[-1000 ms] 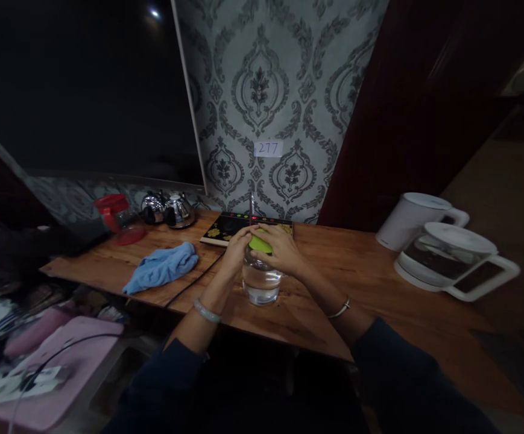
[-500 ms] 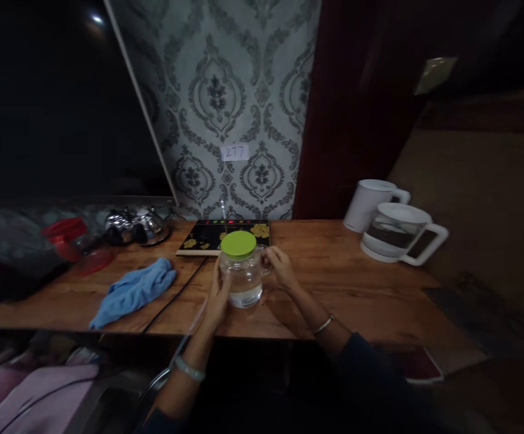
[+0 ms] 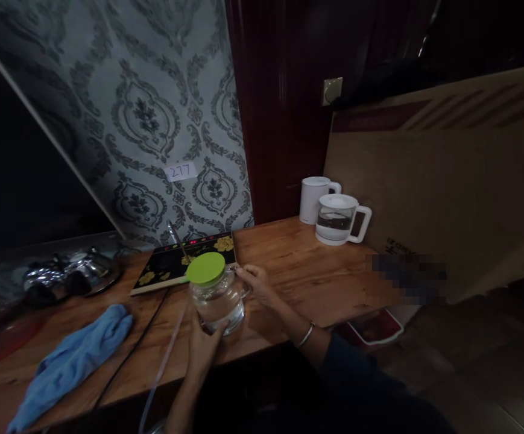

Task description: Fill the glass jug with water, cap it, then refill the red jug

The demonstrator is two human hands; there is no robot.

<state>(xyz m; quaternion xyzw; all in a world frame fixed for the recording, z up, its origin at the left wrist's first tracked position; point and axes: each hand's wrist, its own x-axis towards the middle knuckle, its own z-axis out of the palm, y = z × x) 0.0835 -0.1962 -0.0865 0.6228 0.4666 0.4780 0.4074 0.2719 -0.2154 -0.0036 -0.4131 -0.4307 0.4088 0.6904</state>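
A clear glass jug (image 3: 220, 304) with a flat lime-green lid (image 3: 206, 269) is between my hands, over the front part of the wooden table (image 3: 284, 271). It looks slightly tilted, and I cannot tell whether its base touches the wood. My right hand (image 3: 260, 285) grips the glass handle on the jug's right side. Low on the left, my left hand (image 3: 204, 345) cups the jug, its thumb across the bottom front and its other fingers partly hidden. Behind the jug lies a black induction cooker (image 3: 157, 271) with yellow flowers and lit indicators.
A white kettle (image 3: 310, 202) and a glass kettle (image 3: 334, 226) with a white lid and handle stand at the back right. Left are a blue cloth (image 3: 78, 355), shiny metal pots (image 3: 87, 272) and a black cord (image 3: 130, 352). A large cardboard sheet (image 3: 447, 181) leans on the right.
The view has turned right. My left hand has shifted from the jug's side down to its lower part, and the jug now leans a little. My right hand stays on the handle.
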